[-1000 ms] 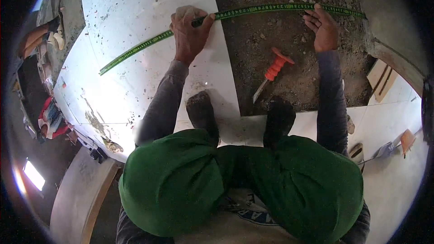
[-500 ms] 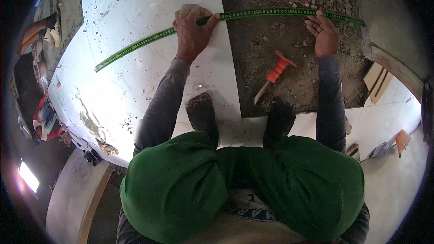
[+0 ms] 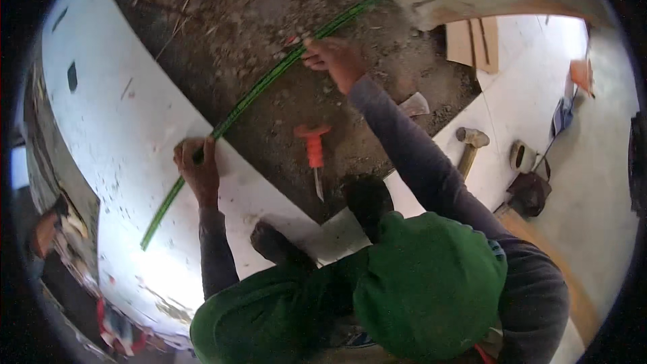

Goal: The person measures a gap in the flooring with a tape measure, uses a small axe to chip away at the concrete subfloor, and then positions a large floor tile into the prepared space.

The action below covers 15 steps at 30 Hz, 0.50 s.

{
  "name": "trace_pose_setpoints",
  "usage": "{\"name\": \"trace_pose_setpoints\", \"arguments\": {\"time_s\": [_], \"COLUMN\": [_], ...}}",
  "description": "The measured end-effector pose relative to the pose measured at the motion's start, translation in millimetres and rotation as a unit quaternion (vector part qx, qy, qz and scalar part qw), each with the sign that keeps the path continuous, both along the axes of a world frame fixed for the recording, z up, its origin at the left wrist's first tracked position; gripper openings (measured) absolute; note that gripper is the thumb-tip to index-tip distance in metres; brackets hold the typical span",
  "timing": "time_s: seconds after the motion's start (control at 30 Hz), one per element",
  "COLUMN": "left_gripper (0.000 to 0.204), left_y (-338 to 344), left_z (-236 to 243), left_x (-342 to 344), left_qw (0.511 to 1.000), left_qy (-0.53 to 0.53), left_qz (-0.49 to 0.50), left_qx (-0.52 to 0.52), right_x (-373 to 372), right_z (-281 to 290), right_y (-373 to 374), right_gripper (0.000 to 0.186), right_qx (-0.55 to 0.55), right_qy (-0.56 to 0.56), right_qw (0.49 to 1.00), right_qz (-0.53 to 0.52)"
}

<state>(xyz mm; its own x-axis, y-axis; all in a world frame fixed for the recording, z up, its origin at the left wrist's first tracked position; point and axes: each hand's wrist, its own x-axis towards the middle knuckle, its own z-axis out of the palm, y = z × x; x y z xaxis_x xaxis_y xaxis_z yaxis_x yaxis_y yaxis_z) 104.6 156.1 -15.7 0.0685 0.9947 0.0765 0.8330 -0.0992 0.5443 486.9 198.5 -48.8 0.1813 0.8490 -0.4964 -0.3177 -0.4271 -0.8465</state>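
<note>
A green tape measure blade (image 3: pixel 261 85) runs slantwise from the white tile floor (image 3: pixel 128 155) across a patch of bare, stony soil (image 3: pixel 236 20), its far end close to the base of a wall. My left hand (image 3: pixel 199 167) is closed round the blade over the tile, just left of the tile's edge. Farther along, above the soil, the fingers of my right hand (image 3: pixel 335 61) pinch the blade's near side. On the soil between my hands and my feet lies a chisel (image 3: pixel 315 152) with an orange grip and hand guard, its metal tip toward me.
To the right, a hammer (image 3: pixel 471 138) lies on white tile beside my right forearm. Past it are a dark bag (image 3: pixel 530 193) and a board with two dark strips (image 3: pixel 473 46). A pale flat shard (image 3: pixel 414 104) rests at the soil's edge. My feet (image 3: pixel 283 241) are close to the tile corner.
The view has turned to the right, so the soil and tape now slant and the hammer has come into sight. Both hands still hold the tape blade; the chisel remains on the soil.
</note>
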Motion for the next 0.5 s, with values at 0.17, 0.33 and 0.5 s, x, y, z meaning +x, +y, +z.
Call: {"name": "trace_pose_setpoints", "arguments": {"time_s": [0.17,0.33,0.5], "left_gripper": [0.023,0.024,0.026], "left_y": [0,-2,0], "left_z": [1,5,8], "left_x": [19,14,21], "left_qw": [1.0,0.999,1.0], "left_qy": [0.005,0.015,0.002], "left_qz": [0.01,-0.042,-0.026], "left_qx": [-0.002,0.001,-0.009], "right_x": [18,10,20], "right_z": [-4,4,2], "right_y": [-3,-8,-5], "right_gripper": [0.055,0.054,0.052], "right_qx": [0.031,0.07,0.034], "right_qy": [-0.034,0.017,-0.021], "right_qw": [0.999,0.997,0.998], "right_qz": [0.026,0.011,0.043]}}
